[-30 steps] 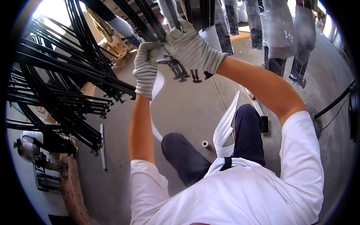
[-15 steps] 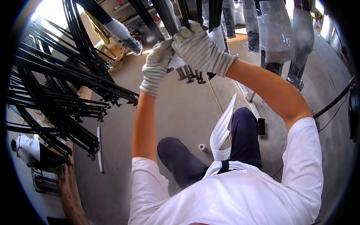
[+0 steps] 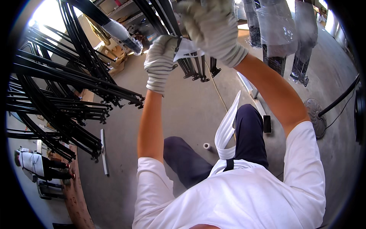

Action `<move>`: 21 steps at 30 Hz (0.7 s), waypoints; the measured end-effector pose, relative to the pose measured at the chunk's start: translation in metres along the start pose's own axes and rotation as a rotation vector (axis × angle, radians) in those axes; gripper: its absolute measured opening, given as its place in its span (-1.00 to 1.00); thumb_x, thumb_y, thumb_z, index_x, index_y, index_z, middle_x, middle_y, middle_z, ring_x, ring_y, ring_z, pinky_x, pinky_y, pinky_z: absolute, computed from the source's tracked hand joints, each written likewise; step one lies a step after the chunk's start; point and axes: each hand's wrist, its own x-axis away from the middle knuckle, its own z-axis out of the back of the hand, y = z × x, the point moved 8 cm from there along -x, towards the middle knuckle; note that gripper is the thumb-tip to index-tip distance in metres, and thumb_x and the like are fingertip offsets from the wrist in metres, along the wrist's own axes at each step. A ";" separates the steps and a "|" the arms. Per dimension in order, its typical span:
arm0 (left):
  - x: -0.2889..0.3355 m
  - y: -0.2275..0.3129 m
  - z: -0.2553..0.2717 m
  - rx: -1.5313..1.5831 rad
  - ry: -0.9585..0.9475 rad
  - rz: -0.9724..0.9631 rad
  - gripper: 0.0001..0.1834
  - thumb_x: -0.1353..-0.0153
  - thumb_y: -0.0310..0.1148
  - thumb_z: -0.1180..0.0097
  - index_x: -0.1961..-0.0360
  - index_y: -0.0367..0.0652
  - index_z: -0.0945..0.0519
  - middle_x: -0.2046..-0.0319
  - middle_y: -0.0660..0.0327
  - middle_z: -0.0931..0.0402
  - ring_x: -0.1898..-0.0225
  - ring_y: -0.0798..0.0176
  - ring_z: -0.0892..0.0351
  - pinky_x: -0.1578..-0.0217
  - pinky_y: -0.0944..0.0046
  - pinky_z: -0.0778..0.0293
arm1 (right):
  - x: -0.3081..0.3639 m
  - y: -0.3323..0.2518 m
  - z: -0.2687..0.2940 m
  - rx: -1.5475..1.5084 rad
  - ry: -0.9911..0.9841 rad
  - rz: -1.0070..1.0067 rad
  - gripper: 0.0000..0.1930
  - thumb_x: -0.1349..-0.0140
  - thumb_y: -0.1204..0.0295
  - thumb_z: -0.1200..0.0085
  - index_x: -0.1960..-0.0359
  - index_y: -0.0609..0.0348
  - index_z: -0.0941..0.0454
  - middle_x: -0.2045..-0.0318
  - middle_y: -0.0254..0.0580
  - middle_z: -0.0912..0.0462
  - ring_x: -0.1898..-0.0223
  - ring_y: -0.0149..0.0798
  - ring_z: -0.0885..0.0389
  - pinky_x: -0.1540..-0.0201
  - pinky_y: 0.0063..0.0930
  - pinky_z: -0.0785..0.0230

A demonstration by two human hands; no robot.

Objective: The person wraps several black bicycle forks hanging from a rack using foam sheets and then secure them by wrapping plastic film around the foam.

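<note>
My left hand [image 3: 161, 57], in a striped knit glove, is closed around a black metal bar [image 3: 164, 17] near its lower end. A dark tip of the bar pokes out beside the glove. A white sheet or strip [image 3: 187, 49] stretches from that hand toward my right hand [image 3: 211, 32], whose glove is raised and smeared by motion. Whether the right fingers hold the sheet cannot be made out. Several black bar ends [image 3: 196, 70] with small brackets hang below and behind the sheet.
Many black metal bars [image 3: 72, 87] jut in from the left. Film-wrapped bundles [image 3: 276, 32] hang at the right. On the floor are a small white roll [image 3: 206, 146], a dark phone [image 3: 267, 124], a pale strip [image 3: 103, 152] and a round base [image 3: 315, 116]. Another person [image 3: 34, 164] stands far left.
My right hand has moved up and right, away from the left, exposing more white sheet. My left hand has shifted slightly right. The person at the far left has changed posture.
</note>
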 end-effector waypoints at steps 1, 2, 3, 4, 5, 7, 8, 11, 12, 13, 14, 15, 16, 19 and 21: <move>0.000 0.010 0.000 -0.112 0.018 -0.104 -0.92 0.02 -0.50 0.02 0.47 -0.28 -0.47 0.53 0.26 -0.42 0.47 0.42 -0.37 0.42 0.46 -0.32 | -0.011 0.003 0.013 -0.008 0.118 -0.089 -0.90 0.09 0.50 0.06 0.47 0.17 -0.41 0.34 -0.14 -0.40 0.29 -0.22 -0.40 0.24 -0.47 -0.28; 0.001 0.011 0.001 -0.089 0.034 -0.133 -0.92 0.03 -0.52 0.02 0.47 -0.28 -0.46 0.52 0.25 -0.41 0.46 0.40 -0.37 0.42 0.45 -0.32 | -0.015 0.007 0.020 -0.029 0.156 -0.145 -0.89 0.09 0.52 0.07 0.46 0.18 -0.40 0.34 -0.12 -0.38 0.30 -0.20 -0.39 0.25 -0.46 -0.27; 0.001 0.013 0.003 -0.070 0.053 -0.166 -0.93 0.04 -0.54 0.03 0.48 -0.29 -0.46 0.52 0.25 -0.40 0.44 0.39 -0.37 0.41 0.45 -0.32 | -0.020 0.010 0.028 -0.054 0.198 -0.201 -0.89 0.09 0.54 0.08 0.44 0.20 -0.39 0.34 -0.10 -0.37 0.31 -0.19 -0.39 0.26 -0.46 -0.26; 0.002 0.013 0.005 -0.051 0.072 -0.198 -0.94 0.06 -0.56 0.03 0.49 -0.29 -0.45 0.51 0.24 -0.39 0.43 0.37 -0.37 0.40 0.44 -0.32 | -0.024 0.013 0.036 -0.082 0.241 -0.255 -0.88 0.08 0.57 0.09 0.43 0.21 -0.39 0.34 -0.08 -0.36 0.31 -0.17 -0.38 0.26 -0.45 -0.26; 0.004 0.000 0.005 0.124 0.041 -0.142 -0.90 -0.04 -0.53 0.09 0.43 -0.25 -0.47 0.43 0.31 -0.43 0.41 0.49 -0.34 0.33 0.51 -0.30 | -0.022 0.019 0.036 -0.125 0.297 -0.280 -0.87 0.08 0.56 0.09 0.43 0.20 -0.39 0.34 -0.08 -0.36 0.32 -0.18 -0.38 0.28 -0.45 -0.26; 0.009 -0.007 0.002 0.369 0.078 0.046 -0.90 -0.05 -0.52 0.10 0.42 -0.24 -0.47 0.44 0.31 -0.43 0.41 0.49 -0.35 0.32 0.52 -0.29 | -0.020 0.031 0.033 -0.327 0.202 -0.570 -0.86 0.09 0.56 0.09 0.41 0.20 -0.38 0.36 -0.09 -0.37 0.38 -0.18 -0.39 0.33 -0.45 -0.26; 0.012 -0.011 -0.001 0.490 0.097 0.142 -0.89 -0.06 -0.51 0.11 0.41 -0.24 -0.47 0.45 0.31 -0.43 0.40 0.49 -0.35 0.31 0.52 -0.29 | -0.021 0.025 0.038 -0.273 0.231 -0.530 -0.86 0.09 0.56 0.10 0.41 0.21 -0.38 0.37 -0.09 -0.37 0.39 -0.18 -0.39 0.35 -0.46 -0.26; 0.024 -0.004 0.001 0.557 0.251 0.159 -0.89 -0.07 -0.48 0.11 0.41 -0.23 -0.47 0.44 0.28 -0.45 0.40 0.48 -0.36 0.30 0.51 -0.30 | -0.020 0.019 0.043 -0.185 0.264 -0.374 -0.81 0.08 0.51 0.07 0.35 0.22 -0.36 0.39 -0.08 -0.37 0.43 -0.18 -0.39 0.38 -0.47 -0.27; 0.027 -0.005 0.000 0.627 0.306 0.198 -0.89 -0.07 -0.48 0.10 0.41 -0.22 -0.47 0.43 0.28 -0.46 0.40 0.47 -0.36 0.30 0.51 -0.31 | -0.015 0.007 0.035 -0.075 0.164 -0.248 -0.83 0.06 0.45 0.09 0.39 0.21 -0.37 0.42 -0.13 -0.41 0.44 -0.22 -0.42 0.38 -0.45 -0.30; 0.028 -0.008 0.002 0.615 0.314 0.153 -0.86 -0.08 -0.43 0.09 0.33 -0.20 -0.44 0.36 0.24 -0.45 0.36 0.44 -0.39 0.29 0.48 -0.34 | -0.009 -0.009 0.025 0.026 0.064 -0.123 -0.84 0.03 0.40 0.12 0.43 0.21 -0.38 0.46 -0.18 -0.44 0.45 -0.25 -0.44 0.39 -0.44 -0.34; 0.032 -0.017 0.004 0.636 0.381 0.189 -0.88 -0.08 -0.44 0.10 0.35 -0.20 -0.45 0.39 0.25 -0.45 0.39 0.45 -0.37 0.32 0.50 -0.32 | -0.005 -0.023 0.015 0.129 -0.036 0.003 -0.82 0.01 0.34 0.14 0.47 0.20 -0.39 0.50 -0.23 -0.47 0.45 -0.29 -0.47 0.39 -0.43 -0.38; 0.036 -0.020 0.003 0.658 0.449 0.229 -0.89 -0.09 -0.45 0.11 0.37 -0.20 -0.45 0.42 0.27 -0.44 0.41 0.46 -0.36 0.36 0.52 -0.31 | -0.006 -0.016 0.001 0.050 -0.187 -0.197 -0.79 0.00 0.31 0.12 0.44 0.20 -0.37 0.54 -0.22 -0.47 0.49 -0.25 -0.48 0.41 -0.41 -0.37; 0.042 -0.020 0.002 0.676 0.513 0.271 -0.89 -0.09 -0.45 0.12 0.39 -0.20 -0.45 0.45 0.28 -0.44 0.44 0.47 -0.35 0.39 0.55 -0.29 | -0.005 -0.017 -0.015 -0.033 -0.337 -0.401 -0.77 0.00 0.28 0.10 0.41 0.20 -0.35 0.58 -0.21 -0.48 0.53 -0.22 -0.48 0.43 -0.40 -0.37; 0.048 -0.010 -0.005 0.936 0.522 0.401 -0.87 -0.13 -0.44 0.18 0.33 -0.20 -0.41 0.43 0.26 -0.43 0.39 0.44 -0.38 0.36 0.51 -0.37 | -0.002 -0.023 -0.023 -0.035 -0.443 -0.528 -0.71 -0.02 0.23 0.09 0.34 0.20 -0.31 0.61 -0.16 -0.48 0.54 -0.16 -0.49 0.43 -0.37 -0.36; 0.045 -0.008 0.002 0.765 0.456 0.323 -0.85 -0.14 -0.39 0.19 0.36 -0.20 -0.41 0.42 0.22 -0.42 0.35 0.38 -0.42 0.35 0.40 -0.45 | -0.004 -0.015 -0.018 -0.021 -0.509 -0.495 -0.67 -0.04 0.21 0.10 0.27 0.22 -0.32 0.56 -0.15 -0.51 0.49 -0.23 -0.52 0.40 -0.45 -0.38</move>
